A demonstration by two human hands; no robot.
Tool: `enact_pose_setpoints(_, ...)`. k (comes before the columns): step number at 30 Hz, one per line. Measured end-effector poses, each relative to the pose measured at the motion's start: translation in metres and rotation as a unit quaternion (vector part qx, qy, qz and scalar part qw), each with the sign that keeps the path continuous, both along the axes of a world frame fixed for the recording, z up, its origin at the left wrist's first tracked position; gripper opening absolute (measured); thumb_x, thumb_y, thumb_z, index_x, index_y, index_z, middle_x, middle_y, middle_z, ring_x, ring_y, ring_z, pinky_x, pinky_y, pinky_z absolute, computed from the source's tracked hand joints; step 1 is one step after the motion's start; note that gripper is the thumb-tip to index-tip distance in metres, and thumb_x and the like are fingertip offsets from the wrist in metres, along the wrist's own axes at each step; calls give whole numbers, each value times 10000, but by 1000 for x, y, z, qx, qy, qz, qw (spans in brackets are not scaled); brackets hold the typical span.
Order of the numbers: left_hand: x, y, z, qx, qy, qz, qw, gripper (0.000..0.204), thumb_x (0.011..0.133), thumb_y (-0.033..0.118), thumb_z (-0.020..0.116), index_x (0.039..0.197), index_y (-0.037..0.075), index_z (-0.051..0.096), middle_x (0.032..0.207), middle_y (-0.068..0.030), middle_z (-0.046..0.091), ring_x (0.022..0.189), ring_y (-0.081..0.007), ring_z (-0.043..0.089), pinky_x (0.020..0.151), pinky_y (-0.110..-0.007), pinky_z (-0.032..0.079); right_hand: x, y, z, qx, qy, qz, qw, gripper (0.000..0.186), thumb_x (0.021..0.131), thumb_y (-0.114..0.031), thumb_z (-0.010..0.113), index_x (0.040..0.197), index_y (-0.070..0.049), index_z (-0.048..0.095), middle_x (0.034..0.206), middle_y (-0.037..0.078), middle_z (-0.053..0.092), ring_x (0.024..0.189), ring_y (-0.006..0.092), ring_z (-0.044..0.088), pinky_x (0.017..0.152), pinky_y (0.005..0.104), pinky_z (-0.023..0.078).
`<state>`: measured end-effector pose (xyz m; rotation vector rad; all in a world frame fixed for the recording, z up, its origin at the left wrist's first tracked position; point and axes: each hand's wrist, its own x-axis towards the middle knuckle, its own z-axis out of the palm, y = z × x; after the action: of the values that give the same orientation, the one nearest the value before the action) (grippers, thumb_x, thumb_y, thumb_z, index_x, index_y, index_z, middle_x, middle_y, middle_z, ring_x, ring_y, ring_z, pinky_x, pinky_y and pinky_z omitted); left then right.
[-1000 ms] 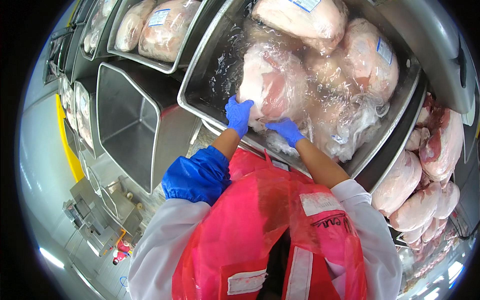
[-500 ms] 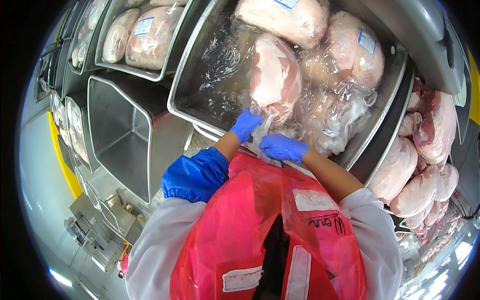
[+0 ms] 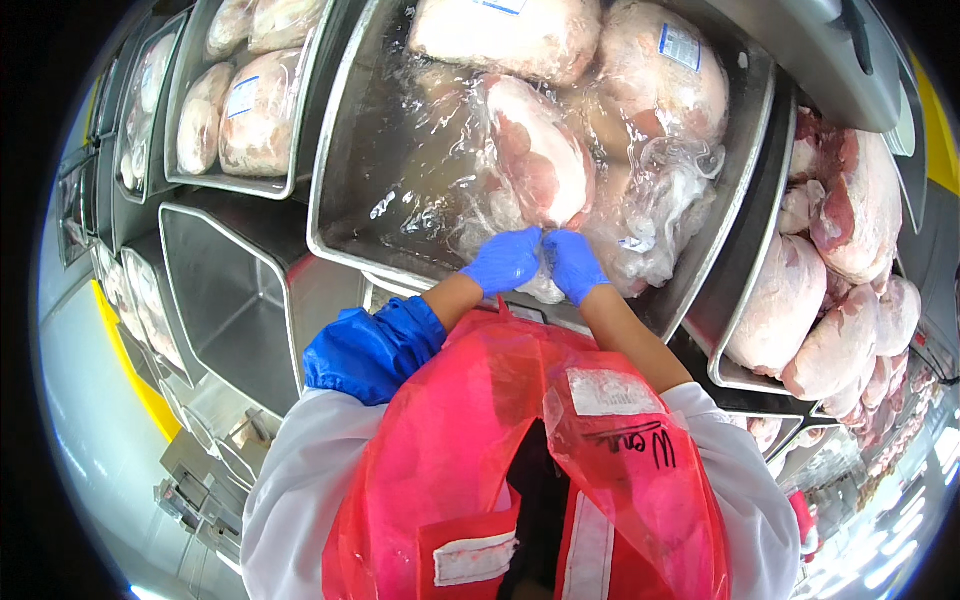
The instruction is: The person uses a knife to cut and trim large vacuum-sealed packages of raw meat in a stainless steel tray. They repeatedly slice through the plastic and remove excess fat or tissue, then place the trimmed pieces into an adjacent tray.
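Observation:
My left hand and my right hand, both in blue gloves, meet at the front of a large metal tub. Their fingers are closed on the gathered mouth of a clear plastic bag. The bag wraps a big piece of raw meat, pink with pale fat, which lies in cloudy water just beyond my hands. Behind it rest a bagged, labelled meat piece and another. Crumpled plastic film floats to the right. My fingertips are partly hidden where they meet.
To the left stands a deep metal bin, and beyond it a tray of bagged meat. Unwrapped meat pieces are heaped in a container at the right. A grey machine housing overhangs the tub's far right corner.
My hands have come together at the bag's mouth; before, they were apart with film stretched between them. The meat piece has turned in the water. The view has shifted slightly.

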<state>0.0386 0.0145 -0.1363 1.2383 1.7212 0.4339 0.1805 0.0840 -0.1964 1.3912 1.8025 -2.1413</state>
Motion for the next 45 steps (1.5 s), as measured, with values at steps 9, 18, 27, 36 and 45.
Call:
enact_pose_setpoints(9, -5, 74, 52, 28, 119, -182, 976, 393, 789, 293, 557, 1116, 76, 522, 1089, -168, 570, 1019, -323, 551, 844, -521, 410, 77, 31, -101, 41, -30, 23, 998, 289, 890, -290, 458, 984, -80, 632, 941, 136, 627, 791, 243, 574, 703, 351, 450)
enact_pose_setpoints(18, 17, 98, -21, 213, 180, -397, 875, 379, 747, 297, 598, 1125, 279, 601, 1418, 25, 330, 1367, -260, 186, 926, -745, 133, 64, 26, 25, -65, -29, -15, 997, 143, 849, -89, 474, 852, -49, 611, 717, 9, 598, 547, 74, 452, 492, 212, 343)
enact_pose_setpoints(27, 32, 122, 5, 141, 206, -365, 897, 362, 764, 234, 589, 1122, 291, 599, 1417, 35, 324, 1371, -266, 162, 896, -775, 137, 81, 0, 41, -4, 13, -118, 993, 94, 820, -63, 503, 794, -49, 592, 687, 10, 559, 568, 80, 459, 512, 221, 356)
enact_pose_setpoints(36, 12, 64, 50, 64, -37, 54, 996, 257, 770, 150, 593, 1023, 103, 579, 1015, -76, 572, 951, -213, 547, 801, -421, 452, 34, 30, 143, 155, 76, 24, 985, 105, 816, -116, 520, 763, -34, 560, 675, 77, 552, 588, 154, 506, 564, 299, 427)
enact_pose_setpoints(45, -4, 47, 113, -251, -409, 361, 799, 123, 815, 63, 541, 712, 16, 589, 633, -64, 535, 568, -145, 532, 564, -312, 457, 8, 24, 180, 232, 103, 180, 950, 113, 814, -119, 510, 818, -6, 516, 676, 194, 575, 606, 376, 577, 551, 453, 452)
